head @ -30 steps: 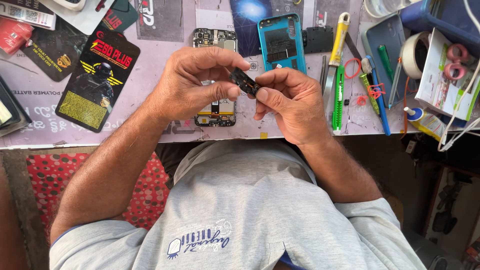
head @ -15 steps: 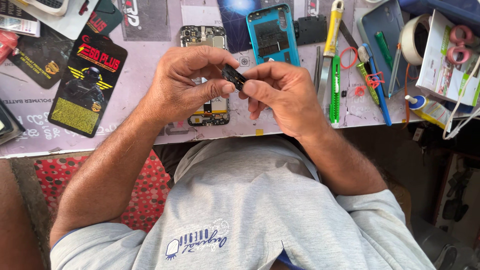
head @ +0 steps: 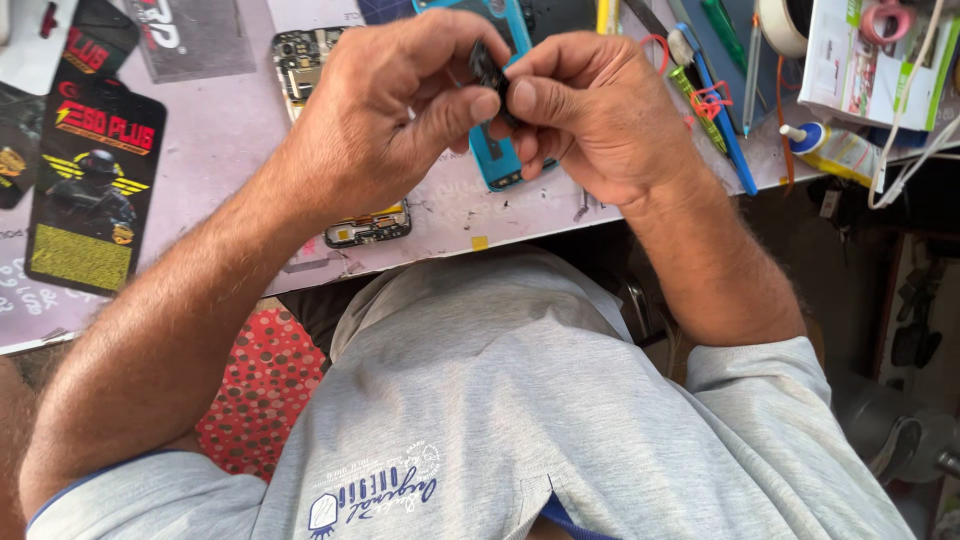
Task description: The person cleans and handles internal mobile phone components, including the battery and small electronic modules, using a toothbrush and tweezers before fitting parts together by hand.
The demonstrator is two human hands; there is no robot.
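My pale, scuffed worktable (head: 230,130) carries an opened phone body with its circuit board bare (head: 300,60) and, just right of it, a bright blue plastic phone frame (head: 495,160). To the far left lie flat black accessory packets with yellow and red print (head: 90,190). On the right I see a blue-handled tool (head: 730,140), a green-handled one (head: 700,105) and a small white glue bottle (head: 835,150).

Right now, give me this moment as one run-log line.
left hand: pinching small black part | right hand: pinching same part | below: blue phone shell, opened phone on worktable
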